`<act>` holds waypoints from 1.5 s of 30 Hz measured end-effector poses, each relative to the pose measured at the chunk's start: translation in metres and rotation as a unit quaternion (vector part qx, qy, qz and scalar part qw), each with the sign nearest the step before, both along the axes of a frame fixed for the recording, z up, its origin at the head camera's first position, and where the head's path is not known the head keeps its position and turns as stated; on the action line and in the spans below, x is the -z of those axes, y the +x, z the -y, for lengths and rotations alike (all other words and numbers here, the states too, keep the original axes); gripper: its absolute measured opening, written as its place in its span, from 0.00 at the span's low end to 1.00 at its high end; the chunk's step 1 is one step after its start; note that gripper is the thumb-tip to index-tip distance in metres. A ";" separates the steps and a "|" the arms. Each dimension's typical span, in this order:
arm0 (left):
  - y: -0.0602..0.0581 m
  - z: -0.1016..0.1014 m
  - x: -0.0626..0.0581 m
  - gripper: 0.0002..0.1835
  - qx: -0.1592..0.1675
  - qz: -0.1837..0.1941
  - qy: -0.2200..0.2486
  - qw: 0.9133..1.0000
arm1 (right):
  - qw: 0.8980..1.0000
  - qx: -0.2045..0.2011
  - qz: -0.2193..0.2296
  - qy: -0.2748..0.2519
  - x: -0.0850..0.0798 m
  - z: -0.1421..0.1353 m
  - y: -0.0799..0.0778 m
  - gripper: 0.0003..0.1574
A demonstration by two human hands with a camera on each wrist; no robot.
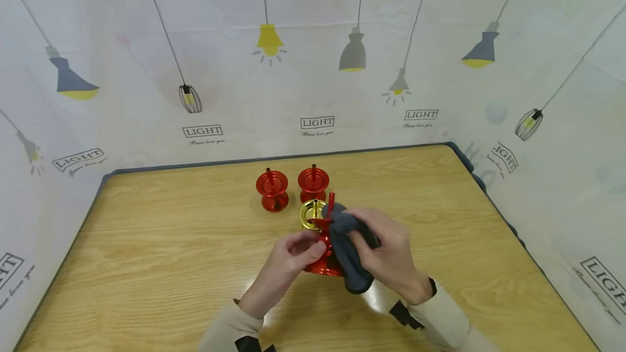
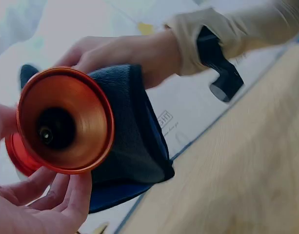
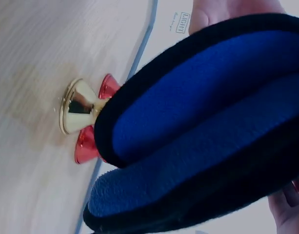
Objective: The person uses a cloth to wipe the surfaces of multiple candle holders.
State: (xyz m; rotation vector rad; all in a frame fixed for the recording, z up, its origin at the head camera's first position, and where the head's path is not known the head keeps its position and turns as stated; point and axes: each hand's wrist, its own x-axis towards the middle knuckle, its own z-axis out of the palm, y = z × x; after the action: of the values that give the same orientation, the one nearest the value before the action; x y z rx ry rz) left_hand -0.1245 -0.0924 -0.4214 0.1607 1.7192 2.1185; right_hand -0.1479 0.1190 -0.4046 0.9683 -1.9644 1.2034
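Note:
My left hand (image 1: pixel 288 262) grips a shiny red candle holder (image 1: pixel 325 270) by its stem and base, raised off the table and tilted. In the left wrist view, the hollow underside of the candle holder (image 2: pixel 86 117) faces the camera. A folded dark blue cloth (image 1: pixel 351 257) is pinched in my right hand (image 1: pixel 391 249), and it lies against the held candle holder's side. The cloth (image 3: pixel 198 122) fills most of the right wrist view and hides much of the right hand there. Just behind the hands stands a gold candle holder (image 1: pixel 308 216), partly covered by the held one.
Two more red candle holders, one on the left (image 1: pixel 274 194) and one on the right (image 1: pixel 313 182), stand upright farther back on the wooden table (image 1: pixel 171 243). A white sheet (image 1: pixel 235 80) printed with lamps rises behind the table's dark edge.

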 end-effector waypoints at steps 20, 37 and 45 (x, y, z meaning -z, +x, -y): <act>-0.009 -0.002 0.008 0.14 -0.008 -0.014 0.033 0.999 | 0.998 -0.027 0.050 0.008 0.001 -0.004 -0.012 0.14; -0.003 -0.005 0.017 0.09 0.078 0.046 0.224 0.970 | 0.984 -0.074 0.134 -0.094 0.009 0.001 -0.006 0.22; 0.003 -0.005 0.005 0.20 -0.036 -0.008 0.018 0.999 | 0.999 -0.031 -0.010 0.006 0.001 0.002 -0.012 0.13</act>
State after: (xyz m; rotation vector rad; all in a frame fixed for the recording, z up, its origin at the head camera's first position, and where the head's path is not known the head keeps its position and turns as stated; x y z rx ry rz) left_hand -0.1216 -0.0872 -0.4268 0.1288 1.7198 2.2061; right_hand -0.1597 0.1171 -0.4060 1.0493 -1.9408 1.2128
